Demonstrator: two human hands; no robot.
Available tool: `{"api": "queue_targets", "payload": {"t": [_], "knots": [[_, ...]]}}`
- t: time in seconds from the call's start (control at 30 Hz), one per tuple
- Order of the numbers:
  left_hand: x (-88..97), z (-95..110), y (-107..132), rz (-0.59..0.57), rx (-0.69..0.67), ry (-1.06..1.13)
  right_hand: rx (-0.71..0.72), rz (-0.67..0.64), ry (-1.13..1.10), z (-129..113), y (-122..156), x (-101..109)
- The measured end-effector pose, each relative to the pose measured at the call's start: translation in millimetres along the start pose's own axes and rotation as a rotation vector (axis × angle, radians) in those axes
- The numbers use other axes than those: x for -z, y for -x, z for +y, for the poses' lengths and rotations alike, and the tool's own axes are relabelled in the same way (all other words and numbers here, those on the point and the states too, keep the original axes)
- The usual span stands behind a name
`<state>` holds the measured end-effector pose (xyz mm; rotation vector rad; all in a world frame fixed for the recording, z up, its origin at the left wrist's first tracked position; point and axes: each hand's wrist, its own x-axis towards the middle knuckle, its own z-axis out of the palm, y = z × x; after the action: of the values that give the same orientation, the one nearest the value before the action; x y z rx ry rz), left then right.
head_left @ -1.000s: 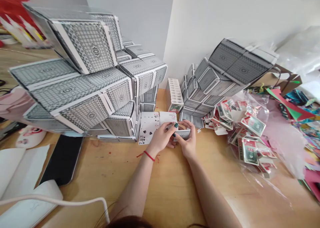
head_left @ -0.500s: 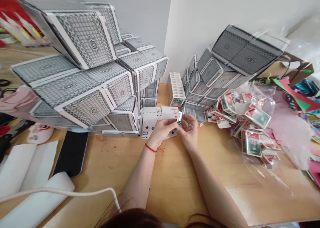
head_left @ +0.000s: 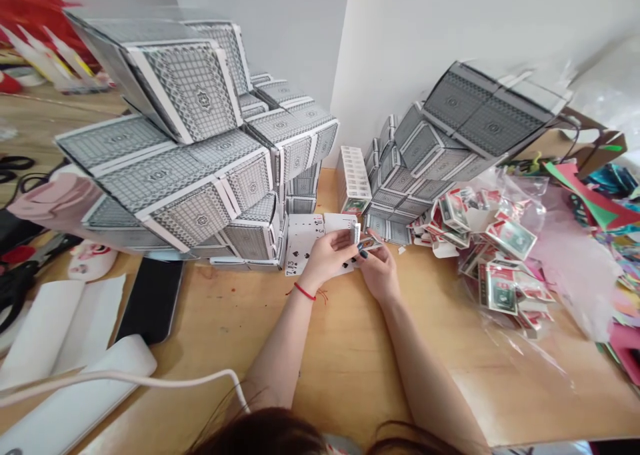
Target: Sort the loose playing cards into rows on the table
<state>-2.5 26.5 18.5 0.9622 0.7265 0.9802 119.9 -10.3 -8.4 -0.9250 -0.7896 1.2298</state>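
Observation:
My left hand (head_left: pixel 327 258) and my right hand (head_left: pixel 381 270) meet over the wooden table (head_left: pixel 350 368), fingers curled around a small deck of playing cards (head_left: pixel 367 243) held between them. A red string bracelet circles my left wrist. Just behind the hands, face-up cards (head_left: pixel 306 244) lie fanned on the table. A big stack of grey patterned card packs (head_left: pixel 190 162) rises to the left and a smaller one (head_left: pixel 440 142) to the right.
A clear bag of red-and-green card boxes (head_left: pixel 495 255) lies at the right, with coloured paper (head_left: pixel 600 208) beyond. A black tablet (head_left: pixel 153 298), white paper (head_left: pixel 55 322) and a white cable (head_left: pixel 150 378) lie at the left. A white rack (head_left: pixel 354 185) stands against the wall.
The hands have turned the small deck between them and shifted slightly. The camera has moved a little, so the stacks sit differently in view.

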Motion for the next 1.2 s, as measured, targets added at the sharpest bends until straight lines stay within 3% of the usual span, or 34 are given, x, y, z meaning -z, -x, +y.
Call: {"api": "queue_targets", "payload": {"t": [0.33,0.5,0.9,1.2], "knots": [[4.1,3.1,9.9,-0.158,0.015,-0.188,-0.018,-0.055,0.078,-6.1,1.0,5.3],[4.8,1.4,10.3,-0.125,-0.040,-0.235,-0.030,-0.108,0.095,-9.4,2.0,5.2],[5.6,-1.3,10.0,-0.063,-0.031,-0.256,-0.055,-0.199,0.082,-15.0,1.0,2.7],[11.9,-8.4,8.0,-0.020,-0.191,-0.547,-0.079,-0.135,0.072,-11.6,-4.3,6.0]]}}
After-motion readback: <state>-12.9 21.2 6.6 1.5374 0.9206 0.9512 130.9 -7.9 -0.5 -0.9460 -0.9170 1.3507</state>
